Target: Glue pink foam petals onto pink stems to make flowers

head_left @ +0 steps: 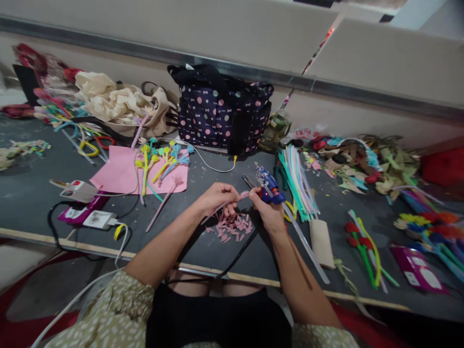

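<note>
My left hand (220, 197) is closed around a thin pale pink stem (214, 210), whose lower end points toward the table's front edge. At the stem's tip is a small pink piece (244, 194). The thumb and finger of my right hand (267, 209) pinch that piece from the other side. Below both hands lies a loose pile of short pink pieces (232, 227). Just beyond my right hand rests a blue glue gun (270, 184) with a long clear glue stick (306, 244) in its back, partly hidden by the hand.
Finished-looking yellow and blue stems (145, 166) lie on a pink sheet (112, 169) at left. A polka-dot bag (206, 113) stands at the back. Pastel pipe cleaners (299, 179) and a beige block (322, 244) are at right. Chargers on a power strip (78, 212) trail cables.
</note>
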{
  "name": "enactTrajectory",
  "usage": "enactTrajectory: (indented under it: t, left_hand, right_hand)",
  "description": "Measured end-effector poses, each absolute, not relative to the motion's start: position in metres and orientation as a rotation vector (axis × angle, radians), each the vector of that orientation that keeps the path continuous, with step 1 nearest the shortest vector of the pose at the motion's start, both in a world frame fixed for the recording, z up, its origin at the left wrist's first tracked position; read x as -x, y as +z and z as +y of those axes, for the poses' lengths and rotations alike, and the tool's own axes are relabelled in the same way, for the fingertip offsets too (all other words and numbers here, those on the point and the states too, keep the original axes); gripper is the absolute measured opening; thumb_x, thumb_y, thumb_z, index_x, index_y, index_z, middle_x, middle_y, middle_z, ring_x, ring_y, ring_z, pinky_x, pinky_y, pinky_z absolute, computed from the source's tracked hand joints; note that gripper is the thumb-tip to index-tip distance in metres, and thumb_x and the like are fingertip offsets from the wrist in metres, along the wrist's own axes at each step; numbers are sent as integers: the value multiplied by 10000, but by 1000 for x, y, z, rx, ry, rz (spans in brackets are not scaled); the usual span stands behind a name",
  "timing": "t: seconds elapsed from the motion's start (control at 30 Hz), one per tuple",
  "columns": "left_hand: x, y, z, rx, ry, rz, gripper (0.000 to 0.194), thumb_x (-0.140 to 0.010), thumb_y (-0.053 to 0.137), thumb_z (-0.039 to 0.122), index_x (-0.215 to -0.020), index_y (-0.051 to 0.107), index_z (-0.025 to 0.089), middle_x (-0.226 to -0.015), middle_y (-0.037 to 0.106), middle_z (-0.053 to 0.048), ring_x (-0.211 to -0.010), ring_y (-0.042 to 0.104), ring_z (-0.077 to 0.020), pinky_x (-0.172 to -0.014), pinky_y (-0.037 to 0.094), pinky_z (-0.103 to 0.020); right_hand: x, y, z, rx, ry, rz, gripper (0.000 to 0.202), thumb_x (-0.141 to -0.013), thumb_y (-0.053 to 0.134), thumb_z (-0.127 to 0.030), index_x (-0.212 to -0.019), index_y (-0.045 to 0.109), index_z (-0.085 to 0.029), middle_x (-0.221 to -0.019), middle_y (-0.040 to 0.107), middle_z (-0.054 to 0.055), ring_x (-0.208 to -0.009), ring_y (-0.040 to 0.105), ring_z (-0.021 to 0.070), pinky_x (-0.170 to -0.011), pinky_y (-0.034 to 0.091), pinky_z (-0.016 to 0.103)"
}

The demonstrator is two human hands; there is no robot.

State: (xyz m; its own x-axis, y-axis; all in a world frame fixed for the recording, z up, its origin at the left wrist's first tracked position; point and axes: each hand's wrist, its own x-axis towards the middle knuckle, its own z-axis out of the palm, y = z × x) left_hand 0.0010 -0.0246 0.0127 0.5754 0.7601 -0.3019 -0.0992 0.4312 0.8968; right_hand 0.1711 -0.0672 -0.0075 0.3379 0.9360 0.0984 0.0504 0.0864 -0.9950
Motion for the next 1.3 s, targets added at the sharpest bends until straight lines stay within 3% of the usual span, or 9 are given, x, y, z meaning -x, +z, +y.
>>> enactTrajectory:
  t: [0.57,0.97,1.3]
  left_hand:
    - [-1,12,-25,-970,620,779,260,-638,774,295,-726,627,99,-569,647,-31,-415,618,-130,-369,449,-172]
    - [0,10,-20,-894,816,790,320,-638,817,344,-767,668,93,-648,627,-19,-495,595,-90,-416,481,-174]
    - [2,12,-17,-822,987,817,391,-632,818,413,-828,677,105,-617,595,7,-498,564,-71,-484,515,-183]
  right_hand:
    - [-171,-3,-70,1311,845,-1060,284,-708,734,-392,-846,632,-166,-797,632,2,-623,522,107,-619,451,275]
    - [-171,-5,-67,1192,825,-874,328,-706,752,-415,-892,620,-180,-761,615,-24,-504,463,61,-520,401,233]
    - [-165,8,-76,1193,914,-1028,339,-775,667,-527,-806,634,-191,-700,646,4,-524,508,94,-522,420,234]
